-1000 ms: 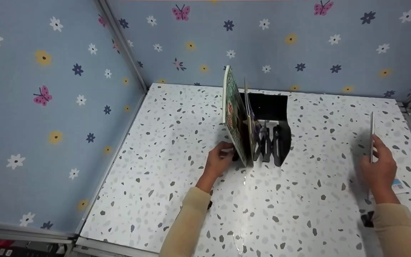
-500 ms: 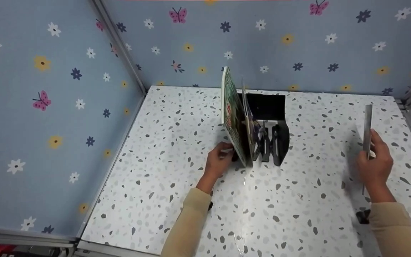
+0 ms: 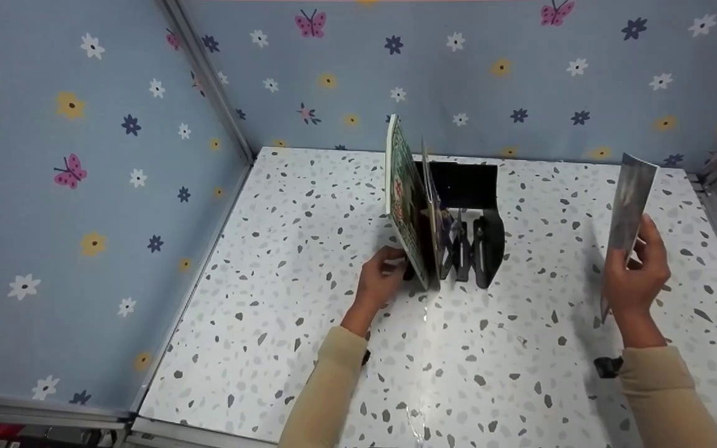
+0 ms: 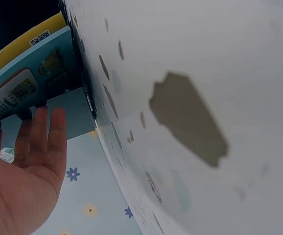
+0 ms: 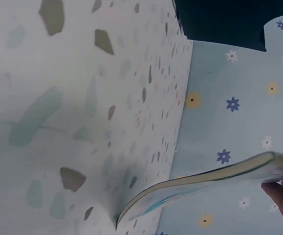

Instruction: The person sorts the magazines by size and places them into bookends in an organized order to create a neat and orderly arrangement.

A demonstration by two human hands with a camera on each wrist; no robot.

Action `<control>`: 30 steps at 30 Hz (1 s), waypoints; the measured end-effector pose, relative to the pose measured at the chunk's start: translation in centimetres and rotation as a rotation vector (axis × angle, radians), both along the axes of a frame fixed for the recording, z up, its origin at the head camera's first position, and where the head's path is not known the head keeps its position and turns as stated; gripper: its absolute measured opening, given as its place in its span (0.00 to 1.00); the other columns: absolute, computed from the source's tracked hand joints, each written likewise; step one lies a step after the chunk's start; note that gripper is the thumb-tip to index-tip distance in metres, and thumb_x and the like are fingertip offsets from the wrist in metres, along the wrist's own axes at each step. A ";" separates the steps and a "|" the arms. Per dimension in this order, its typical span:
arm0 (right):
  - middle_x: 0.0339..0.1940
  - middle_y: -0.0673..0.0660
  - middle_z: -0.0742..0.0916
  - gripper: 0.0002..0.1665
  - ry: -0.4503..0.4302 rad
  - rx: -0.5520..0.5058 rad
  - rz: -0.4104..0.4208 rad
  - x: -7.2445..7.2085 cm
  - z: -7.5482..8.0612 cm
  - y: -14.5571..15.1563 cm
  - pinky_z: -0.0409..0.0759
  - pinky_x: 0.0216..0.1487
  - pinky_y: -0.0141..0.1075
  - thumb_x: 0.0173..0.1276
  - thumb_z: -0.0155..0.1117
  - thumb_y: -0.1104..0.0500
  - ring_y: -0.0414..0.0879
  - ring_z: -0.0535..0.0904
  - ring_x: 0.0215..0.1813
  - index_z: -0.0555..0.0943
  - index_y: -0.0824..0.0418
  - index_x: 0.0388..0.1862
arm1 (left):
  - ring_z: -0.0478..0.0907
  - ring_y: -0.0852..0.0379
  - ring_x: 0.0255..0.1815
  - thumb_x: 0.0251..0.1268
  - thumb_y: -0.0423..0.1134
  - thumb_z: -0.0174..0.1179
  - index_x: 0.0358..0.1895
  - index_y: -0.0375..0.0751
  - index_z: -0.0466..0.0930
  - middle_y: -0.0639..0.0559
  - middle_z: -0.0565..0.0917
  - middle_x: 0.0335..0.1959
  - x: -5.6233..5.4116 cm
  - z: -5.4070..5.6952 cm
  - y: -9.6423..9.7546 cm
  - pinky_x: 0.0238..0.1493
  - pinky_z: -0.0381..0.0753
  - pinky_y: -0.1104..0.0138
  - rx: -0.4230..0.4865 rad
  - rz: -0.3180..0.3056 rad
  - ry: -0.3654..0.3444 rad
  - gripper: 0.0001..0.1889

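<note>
A black book rack [image 3: 492, 249] stands mid-table in the head view, with a few upright books at its left end. The outermost is a green-covered book [image 3: 407, 193], leaning slightly. My left hand [image 3: 378, 280] pinches a dark part low at the rack's left end. In the left wrist view, fingers [image 4: 38, 132] touch that dark part beside a blue book [image 4: 33, 73] and a yellow book [image 4: 24, 39]. Off to the right, my right hand [image 3: 635, 280] grips a thin softcover book [image 3: 629, 199] upright above the table. Its bent pages [image 5: 219, 171] show in the right wrist view.
The speckled white table [image 3: 309, 249] meets a flowered blue wall [image 3: 358, 74] behind and another panel [image 3: 84, 218] at left. The rack's bare dividers [image 3: 463, 252] lie between the books and its right end. A dark wrist device [image 3: 607, 367] sits by the right sleeve.
My right hand has moved left with the softcover book, which has risen and turned so that more of its grey face shows. The left hand and the rack stay where they were.
</note>
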State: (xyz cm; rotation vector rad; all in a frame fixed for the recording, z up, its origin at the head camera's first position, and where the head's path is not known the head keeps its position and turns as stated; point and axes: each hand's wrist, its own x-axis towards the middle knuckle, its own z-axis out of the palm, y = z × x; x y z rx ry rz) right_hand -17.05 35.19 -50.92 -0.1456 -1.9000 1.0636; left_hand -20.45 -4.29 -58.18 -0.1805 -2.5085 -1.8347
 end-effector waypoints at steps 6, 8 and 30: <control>0.53 0.58 0.85 0.34 0.074 -0.126 0.034 -0.8 0.4 -1.4 0.60 0.23 0.19 0.58 0.48 0.75 0.31 0.80 0.32 0.74 0.62 0.66 | 0.83 0.55 0.44 0.64 0.43 0.57 0.48 0.50 0.81 0.55 0.84 0.51 -0.2 0.0 -0.1 0.46 0.82 0.64 0.006 0.001 -0.012 0.11; 0.54 0.57 0.85 0.35 0.082 -0.162 0.034 -0.9 0.8 -2.4 0.57 0.23 0.22 0.59 0.47 0.75 0.31 0.75 0.24 0.73 0.62 0.67 | 0.83 0.55 0.44 0.64 0.43 0.57 0.48 0.50 0.81 0.55 0.84 0.51 -0.2 0.0 -0.2 0.46 0.82 0.64 0.002 0.003 -0.011 0.11; 0.56 0.57 0.83 0.33 0.282 -0.281 0.061 -1.8 3.8 -7.6 0.55 0.27 0.26 0.59 0.46 0.77 0.40 0.77 0.35 0.70 0.71 0.66 | 0.83 0.54 0.44 0.65 0.41 0.56 0.50 0.50 0.81 0.53 0.84 0.52 0.0 0.1 -0.1 0.47 0.82 0.64 0.005 -0.027 0.020 0.12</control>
